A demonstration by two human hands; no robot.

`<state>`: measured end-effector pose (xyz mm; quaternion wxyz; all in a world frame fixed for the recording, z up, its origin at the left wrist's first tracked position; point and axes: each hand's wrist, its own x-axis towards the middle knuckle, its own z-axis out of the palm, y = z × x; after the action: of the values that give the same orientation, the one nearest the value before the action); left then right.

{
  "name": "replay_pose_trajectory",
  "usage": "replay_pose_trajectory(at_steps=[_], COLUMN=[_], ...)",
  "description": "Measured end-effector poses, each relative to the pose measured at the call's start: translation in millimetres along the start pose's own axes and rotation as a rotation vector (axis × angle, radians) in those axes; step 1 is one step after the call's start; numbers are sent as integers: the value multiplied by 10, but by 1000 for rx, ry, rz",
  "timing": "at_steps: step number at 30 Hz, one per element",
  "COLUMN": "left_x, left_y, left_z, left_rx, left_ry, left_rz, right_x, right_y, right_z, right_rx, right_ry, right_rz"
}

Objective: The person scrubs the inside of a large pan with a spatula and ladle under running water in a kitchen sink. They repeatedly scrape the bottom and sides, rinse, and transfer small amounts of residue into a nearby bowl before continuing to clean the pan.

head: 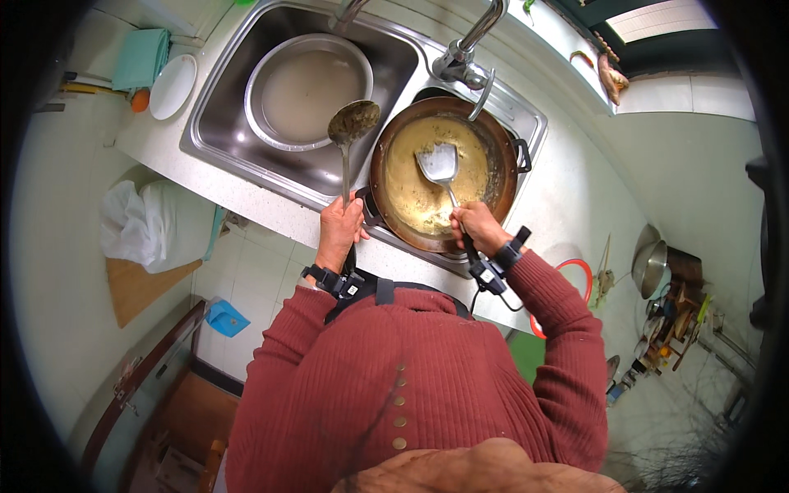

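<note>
My left hand (342,229) grips the handle of a metal ladle (354,123), whose soiled bowl is raised over the front right of the left sink basin. In my right hand (479,227) is the dark handle of a metal spatula (439,164). Its blade is over a two-handled brown wok (425,243), and I cannot tell whether it touches the liquid. Yellowish, cloudy liquid (407,145) with dark specks covers the wok's bottom. The wok sits over the right basin. A round metal basin (254,126) of cloudy water stands in the left sink basin (212,132).
A chrome faucet (456,61) rises behind the wok, its ring-shaped part close to the rim. On the left counter a white plate (174,87) leans near a teal cloth (142,58). A red-rimmed container (584,271) is by my right forearm. Peppers (581,58) lie on the sill.
</note>
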<state>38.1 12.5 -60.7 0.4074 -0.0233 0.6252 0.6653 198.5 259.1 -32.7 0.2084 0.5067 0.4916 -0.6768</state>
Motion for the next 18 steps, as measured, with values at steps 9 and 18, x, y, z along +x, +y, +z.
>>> replay_pose_trajectory(at_steps=[9,18], left_x=[4,16], left_y=[-40,-57], left_z=[5,-2], left_rx=[11,8], left_ry=[24,24], left_rz=[15,15], right_x=[343,87], right_y=[64,191], right_z=[452,617], right_rx=[502,773], right_ry=[36,-21], right_rz=[-169,-222])
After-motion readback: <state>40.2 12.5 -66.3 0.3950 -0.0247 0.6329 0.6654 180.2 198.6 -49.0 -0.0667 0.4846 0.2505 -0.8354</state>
